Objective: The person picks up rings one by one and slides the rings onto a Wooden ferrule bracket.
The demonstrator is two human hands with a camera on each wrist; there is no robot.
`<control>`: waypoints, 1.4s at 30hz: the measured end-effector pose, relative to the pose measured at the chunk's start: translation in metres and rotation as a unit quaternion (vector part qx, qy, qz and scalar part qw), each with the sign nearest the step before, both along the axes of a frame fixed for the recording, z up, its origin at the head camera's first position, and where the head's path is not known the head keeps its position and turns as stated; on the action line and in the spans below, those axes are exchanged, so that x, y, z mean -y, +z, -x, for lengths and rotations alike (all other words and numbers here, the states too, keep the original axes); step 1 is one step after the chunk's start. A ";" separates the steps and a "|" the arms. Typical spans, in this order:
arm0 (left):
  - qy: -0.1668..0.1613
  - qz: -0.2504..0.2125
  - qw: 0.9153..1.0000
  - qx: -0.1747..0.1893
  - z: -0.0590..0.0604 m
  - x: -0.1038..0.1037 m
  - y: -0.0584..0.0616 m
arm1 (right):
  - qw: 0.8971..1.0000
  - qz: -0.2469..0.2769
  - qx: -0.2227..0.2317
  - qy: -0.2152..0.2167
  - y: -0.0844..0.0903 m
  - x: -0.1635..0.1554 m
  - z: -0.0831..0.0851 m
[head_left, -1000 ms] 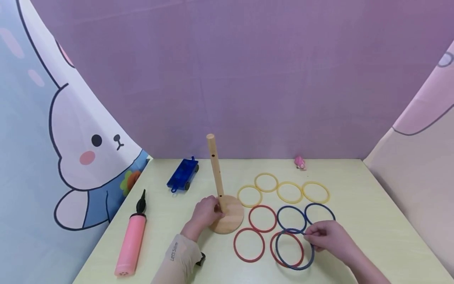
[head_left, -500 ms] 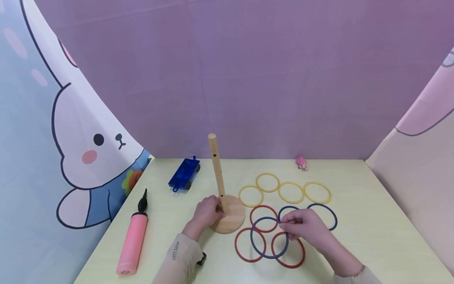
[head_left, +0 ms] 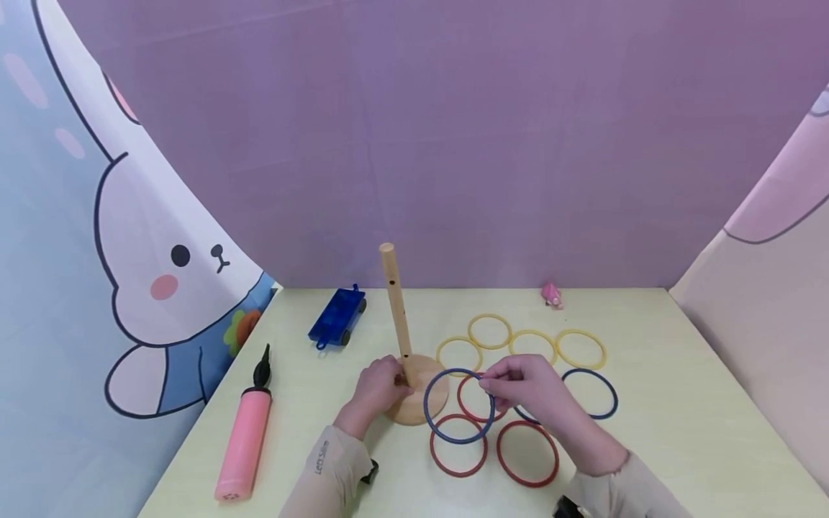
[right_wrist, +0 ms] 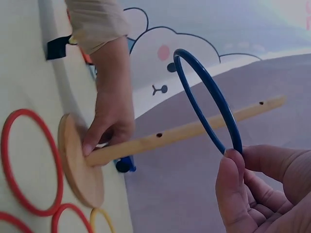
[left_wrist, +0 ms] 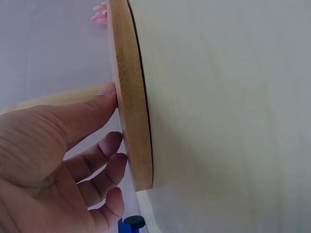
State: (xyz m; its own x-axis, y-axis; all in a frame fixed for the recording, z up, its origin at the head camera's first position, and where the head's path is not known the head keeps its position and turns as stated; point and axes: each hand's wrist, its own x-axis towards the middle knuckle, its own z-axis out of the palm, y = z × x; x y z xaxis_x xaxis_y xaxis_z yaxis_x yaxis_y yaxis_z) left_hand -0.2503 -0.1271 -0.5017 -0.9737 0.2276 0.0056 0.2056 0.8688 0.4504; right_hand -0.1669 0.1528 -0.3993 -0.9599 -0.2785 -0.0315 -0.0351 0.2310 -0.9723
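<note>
Right fingers (right_wrist: 233, 179): my thumb and fingertips are pinched together on the rim of a thin blue plastic ring (head_left: 458, 406).
Blue ring: lifted off the tabletop, tilted, just right of the wooden peg, overlapping the base's right edge in the head view.
Right hand (head_left: 527, 392): right of the peg, above the flat rings.
Left fingers (left_wrist: 104, 155): curled round the foot of the upright round wooden peg (head_left: 396, 309), tips on its round wooden base disc (head_left: 414, 410).
Left hand (head_left: 376, 388): on the left side of the base.
Flat rings: three red rings (head_left: 527, 453) in front and right of the base, four yellow rings (head_left: 581, 350) behind them, another blue ring (head_left: 589, 394) farther right.
Left of the peg: a blue toy wagon (head_left: 337, 315) toward the back, a pink hand pump (head_left: 242, 435) toward the front.
Tabletop (head_left: 680, 403): pale yellow-green.
</note>
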 end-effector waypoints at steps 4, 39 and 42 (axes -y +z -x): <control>-0.005 0.005 1.000 -0.010 0.001 0.000 0.001 | 1.000 0.018 -0.010 0.004 0.015 0.008 0.006; -0.023 0.007 0.999 -0.021 0.000 0.002 0.003 | 0.980 0.179 -0.056 -0.067 0.118 0.064 0.039; -0.025 0.007 1.000 -0.018 0.000 0.002 0.004 | 0.978 0.181 -0.065 -0.082 0.129 0.068 0.042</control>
State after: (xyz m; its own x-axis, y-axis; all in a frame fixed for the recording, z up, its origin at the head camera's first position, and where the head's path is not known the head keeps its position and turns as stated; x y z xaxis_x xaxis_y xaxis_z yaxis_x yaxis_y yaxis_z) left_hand -0.2499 -0.1294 -0.4977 -0.9606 0.2758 0.0358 0.2640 0.8636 0.4295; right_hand -0.2093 0.0846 -0.2706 -0.9820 -0.0920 0.1651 -0.1543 -0.1144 -0.9814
